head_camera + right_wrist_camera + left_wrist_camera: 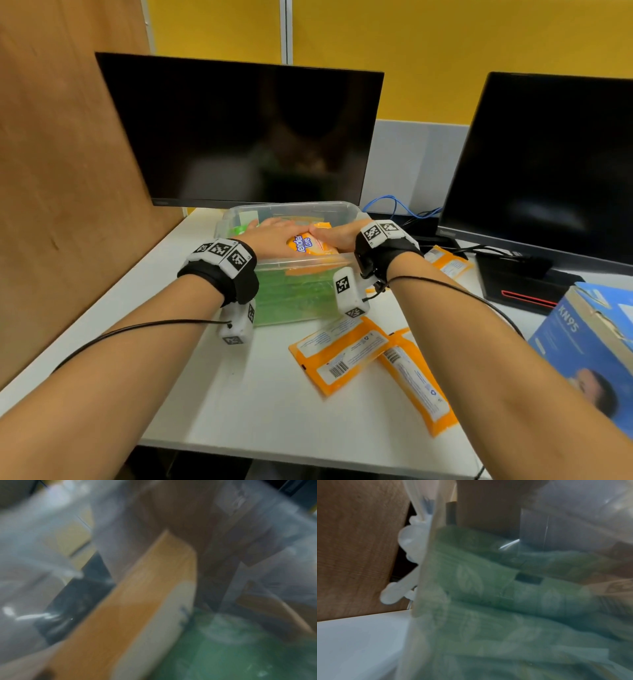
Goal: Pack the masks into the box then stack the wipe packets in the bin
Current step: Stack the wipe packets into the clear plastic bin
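Note:
A clear plastic bin [239, 210] stands at mid-desk with green wipe packets [294, 294] stacked inside. An orange wipe packet [310, 246] lies on top of the stack at the bin's near rim. My left hand [274, 234] lies flat over its left end with the fingers straight. My right hand [334, 234] grips its right end, thumb on top. The left wrist view shows the green packets [505, 601] through the bin wall. In the blurred right wrist view the orange packet [137, 601] sits above green ones [223, 649]. The blue KN95 mask box [589, 342] stands at the right edge.
Two orange packets [339, 356] [418, 383] lie overlapping on the white desk in front of the bin, and another [448, 262] sits to its right. Two dark monitors [246, 137] [548, 164] stand behind, with cables near the right one. A wooden panel [68, 171] walls off the left.

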